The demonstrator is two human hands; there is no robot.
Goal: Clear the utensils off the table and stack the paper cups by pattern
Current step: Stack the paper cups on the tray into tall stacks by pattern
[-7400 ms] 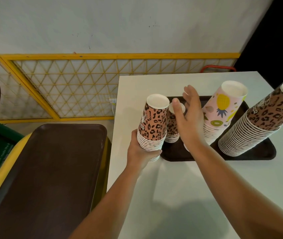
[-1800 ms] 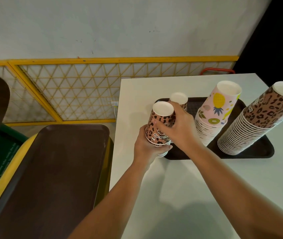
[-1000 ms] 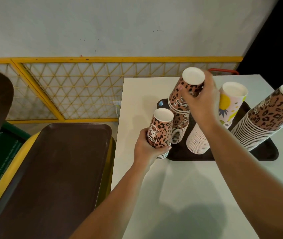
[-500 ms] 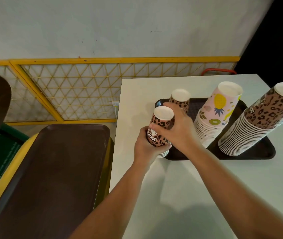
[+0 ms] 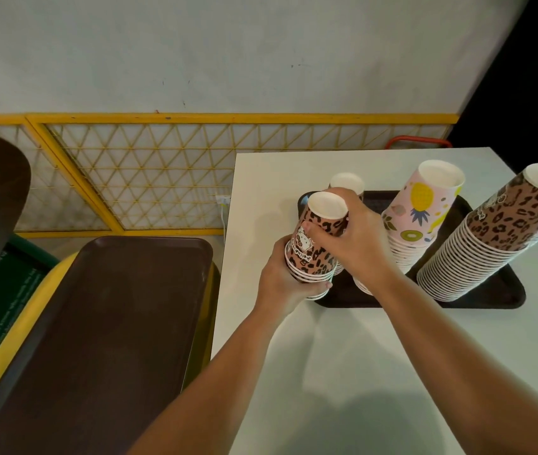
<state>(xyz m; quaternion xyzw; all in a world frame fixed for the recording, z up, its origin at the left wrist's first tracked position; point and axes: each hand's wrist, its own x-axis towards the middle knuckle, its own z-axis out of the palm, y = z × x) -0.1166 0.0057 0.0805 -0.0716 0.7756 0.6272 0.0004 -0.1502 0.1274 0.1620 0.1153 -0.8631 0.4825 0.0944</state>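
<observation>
My left hand grips the base of a short stack of upside-down leopard-print paper cups at the left end of the dark tray. My right hand holds the top cup of that stack, fingers curled round its side. Behind it, another small leopard-print stack shows only its top. A tilted pink fruit-pattern stack and a tall tilted leopard-print stack stand on the tray to the right.
The tray sits on a white table. Left of the table, a large brown tray lies on a yellow-edged stand. A yellow lattice fence and a grey wall run behind.
My right hand lifted cups off the tray stack a second ago, brought them over to the stack in my left hand, and now holds the top cup lower on that stack.
</observation>
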